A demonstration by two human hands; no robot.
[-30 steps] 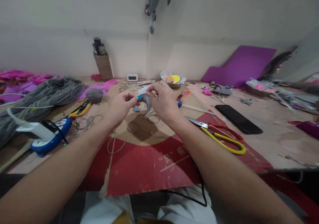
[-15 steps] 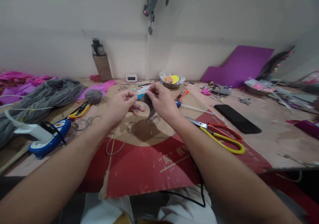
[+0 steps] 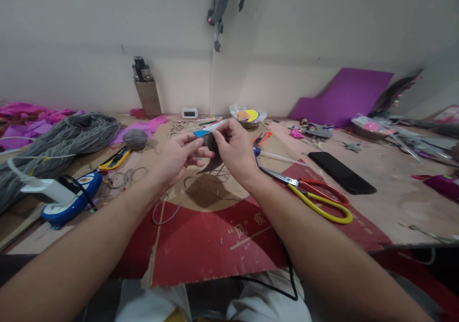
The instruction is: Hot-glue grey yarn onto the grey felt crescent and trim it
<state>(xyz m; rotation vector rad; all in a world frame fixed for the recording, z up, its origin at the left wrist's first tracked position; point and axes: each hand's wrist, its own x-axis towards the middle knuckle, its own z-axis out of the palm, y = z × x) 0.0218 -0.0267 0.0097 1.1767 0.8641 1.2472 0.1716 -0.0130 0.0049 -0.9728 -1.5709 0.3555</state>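
Observation:
A dark grey curved piece, felt by its look (image 3: pixel 213 160), hangs below the fingertips of my right hand (image 3: pixel 234 147), pinched between thumb and forefinger. Close on its left is my left hand (image 3: pixel 181 157), its thumb and forefinger pressed together and its other fingers curled beside the piece. What lies in that left pinch is too small to make out. Just behind the fingertips shows a flat blue and white thing (image 3: pixel 201 133). Thin grey yarn (image 3: pixel 186 183) loops on the cardboard (image 3: pixel 201 236) beneath both hands.
Red-and-yellow-handled scissors (image 3: pixel 322 200) lie right of my right forearm, near a black phone (image 3: pixel 342 171). On the left are a grey yarn skein (image 3: pixel 82 135), a yarn ball (image 3: pixel 135 139), a yellow cutter (image 3: pixel 116 159) and a blue-white power strip (image 3: pixel 73 198). A small clock (image 3: pixel 189 113) stands at the back.
My left hand has moved slightly right, nearer the right hand. The grey piece has swung so that its lower tip points further left. The right hand keeps its pinch.

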